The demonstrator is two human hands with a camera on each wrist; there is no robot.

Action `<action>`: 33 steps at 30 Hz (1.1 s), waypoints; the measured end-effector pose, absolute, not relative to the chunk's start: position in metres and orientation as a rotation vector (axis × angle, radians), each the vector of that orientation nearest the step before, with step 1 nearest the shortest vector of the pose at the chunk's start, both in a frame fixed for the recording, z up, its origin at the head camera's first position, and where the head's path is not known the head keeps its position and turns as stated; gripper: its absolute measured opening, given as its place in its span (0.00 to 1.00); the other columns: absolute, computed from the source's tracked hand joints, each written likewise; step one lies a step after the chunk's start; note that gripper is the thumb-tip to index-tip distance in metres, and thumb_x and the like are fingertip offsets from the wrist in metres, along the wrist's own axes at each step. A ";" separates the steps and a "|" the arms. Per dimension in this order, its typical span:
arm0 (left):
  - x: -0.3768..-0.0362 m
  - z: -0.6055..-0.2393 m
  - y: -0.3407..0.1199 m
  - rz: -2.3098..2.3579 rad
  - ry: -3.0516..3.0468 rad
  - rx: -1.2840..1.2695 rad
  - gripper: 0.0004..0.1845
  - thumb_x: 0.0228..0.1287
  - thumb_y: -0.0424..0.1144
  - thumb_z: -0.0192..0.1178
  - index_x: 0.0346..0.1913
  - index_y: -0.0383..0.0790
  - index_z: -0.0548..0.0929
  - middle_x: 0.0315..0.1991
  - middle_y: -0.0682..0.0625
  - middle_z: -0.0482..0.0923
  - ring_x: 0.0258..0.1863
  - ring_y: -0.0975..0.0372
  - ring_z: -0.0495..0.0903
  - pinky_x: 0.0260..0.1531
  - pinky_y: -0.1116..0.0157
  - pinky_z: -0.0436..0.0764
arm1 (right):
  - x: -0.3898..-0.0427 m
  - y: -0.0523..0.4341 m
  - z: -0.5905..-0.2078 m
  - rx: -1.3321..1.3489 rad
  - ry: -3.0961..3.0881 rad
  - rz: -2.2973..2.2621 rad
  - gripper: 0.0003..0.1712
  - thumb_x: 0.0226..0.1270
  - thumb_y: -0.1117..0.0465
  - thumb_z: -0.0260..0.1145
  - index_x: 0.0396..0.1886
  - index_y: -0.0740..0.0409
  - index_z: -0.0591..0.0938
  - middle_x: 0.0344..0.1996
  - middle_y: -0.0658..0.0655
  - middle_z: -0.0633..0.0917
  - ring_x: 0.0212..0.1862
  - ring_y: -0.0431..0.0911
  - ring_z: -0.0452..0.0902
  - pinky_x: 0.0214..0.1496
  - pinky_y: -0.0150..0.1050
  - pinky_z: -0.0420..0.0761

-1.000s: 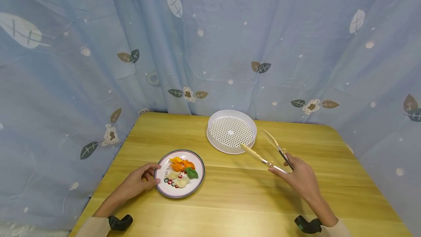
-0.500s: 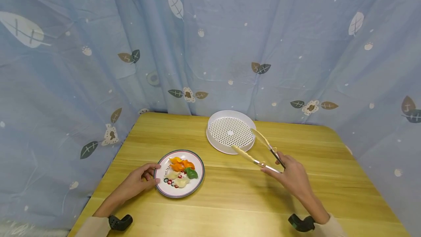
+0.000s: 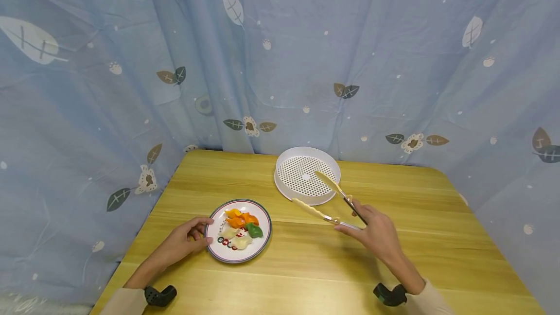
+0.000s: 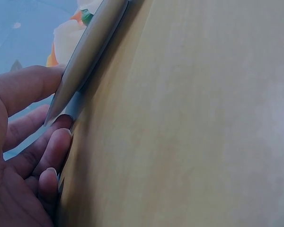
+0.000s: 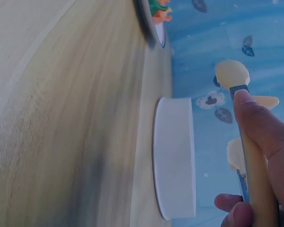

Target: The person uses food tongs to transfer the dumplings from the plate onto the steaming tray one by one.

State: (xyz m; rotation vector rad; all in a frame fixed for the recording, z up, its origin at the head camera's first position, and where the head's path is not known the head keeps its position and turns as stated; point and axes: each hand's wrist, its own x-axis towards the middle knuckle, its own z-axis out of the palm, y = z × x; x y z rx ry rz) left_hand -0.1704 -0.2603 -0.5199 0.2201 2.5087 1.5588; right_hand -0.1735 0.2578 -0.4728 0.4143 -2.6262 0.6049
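My right hand grips a pair of cream-tipped metal tongs, arms spread, tips empty. They hover over the near edge of the white perforated tray. The right wrist view shows my fingers curled round the tongs beside the tray's wall. My left hand holds the left rim of a patterned plate. On it lie orange, green and pale dumplings. In the left wrist view my fingers lie against the plate's edge.
The wooden table stands against a blue flowered curtain that closes it in at the back and sides. Bare wood lies between plate and tray. Black wrist mounts show at the near edge.
My right hand has carried the tongs leftward, from right of the tray to over its near edge. The left hand and the plate have stayed put.
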 end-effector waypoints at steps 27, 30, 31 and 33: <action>-0.170 -0.520 -0.261 1.587 2.472 0.229 0.29 0.65 0.41 0.73 0.65 0.37 0.77 0.47 0.42 0.74 0.39 0.55 0.71 0.35 0.65 0.73 | -0.175 0.204 -0.481 0.636 -2.640 0.672 0.44 0.49 0.28 0.76 0.59 0.52 0.88 0.30 0.45 0.85 0.26 0.37 0.72 0.29 0.33 0.73; -0.171 -0.520 -0.261 1.585 2.475 0.238 0.28 0.65 0.41 0.73 0.65 0.37 0.77 0.46 0.42 0.75 0.39 0.55 0.72 0.36 0.65 0.74 | -0.174 0.200 -0.482 0.692 -2.638 0.657 0.41 0.52 0.28 0.75 0.58 0.50 0.88 0.28 0.44 0.84 0.26 0.39 0.74 0.30 0.33 0.75; -0.171 -0.520 -0.262 1.586 2.475 0.237 0.28 0.65 0.41 0.73 0.64 0.37 0.77 0.46 0.41 0.75 0.39 0.54 0.72 0.36 0.65 0.74 | -0.173 0.199 -0.483 0.709 -2.639 0.659 0.41 0.52 0.29 0.75 0.59 0.49 0.88 0.28 0.44 0.84 0.27 0.39 0.76 0.31 0.34 0.76; -0.171 -0.520 -0.262 1.585 2.476 0.241 0.28 0.65 0.41 0.73 0.65 0.37 0.77 0.46 0.41 0.75 0.39 0.55 0.72 0.36 0.65 0.74 | -0.171 0.197 -0.484 0.736 -2.641 0.666 0.40 0.54 0.29 0.74 0.59 0.48 0.88 0.29 0.44 0.86 0.28 0.40 0.79 0.32 0.35 0.77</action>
